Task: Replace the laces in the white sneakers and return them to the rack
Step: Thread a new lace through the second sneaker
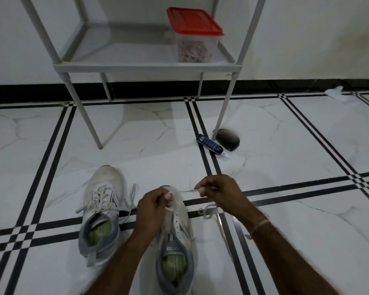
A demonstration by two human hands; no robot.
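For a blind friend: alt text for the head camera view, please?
A left hand and right hand pinch a white lace taut over one white sneaker on a tiled floor; a laced sneaker stands beside it. Behind, a grey rack holds a red-lidded tub.

The person is showing 2 bare forearms, uncovered right to the lower edge of the view, and neither the left hand (151, 207) nor the right hand (219, 193) is wearing a glove or a ring that can be made out. Short, pale nails are showing on a few of the fingers (201, 190). The right wrist is wearing 1 thin, pale, thread-like band (262, 225), which is crossing the wrist at a slant and appearing to end in a small knot at its lower side, though blur is keeping finer detail from showing.
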